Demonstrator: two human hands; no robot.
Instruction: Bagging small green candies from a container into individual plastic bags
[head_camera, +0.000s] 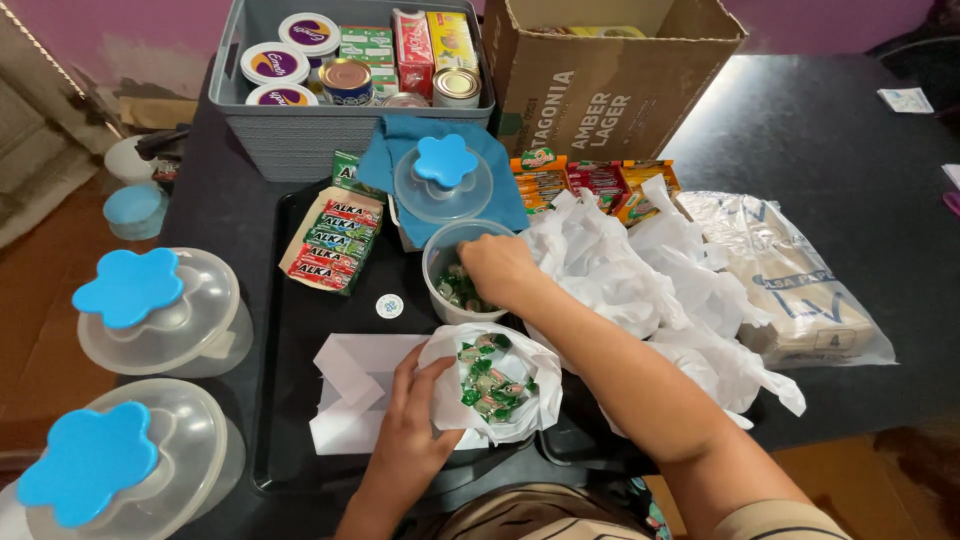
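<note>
My left hand (412, 430) grips the edge of a white plastic bag (530, 365) that lies open on the black tray (275, 400) and holds several green wrapped candies (488, 385). My right hand (497, 268) reaches over the mouth of a clear plastic jar (437, 262), fingers bunched and pointing down into it. Green candies (458, 293) lie inside the jar. Whether the fingers hold a candy is hidden. The jar's clear lid with a blue flower knob (443, 178) rests on a blue cloth (392, 152) just behind.
A display box of candy sticks (330, 243) sits left on the tray. Behind stand a grey basket (300, 135) of tins and tubs and a cardboard box (600, 95). Crumpled white bags (640, 275) lie right. Two lidded jars (160, 310) stand at left.
</note>
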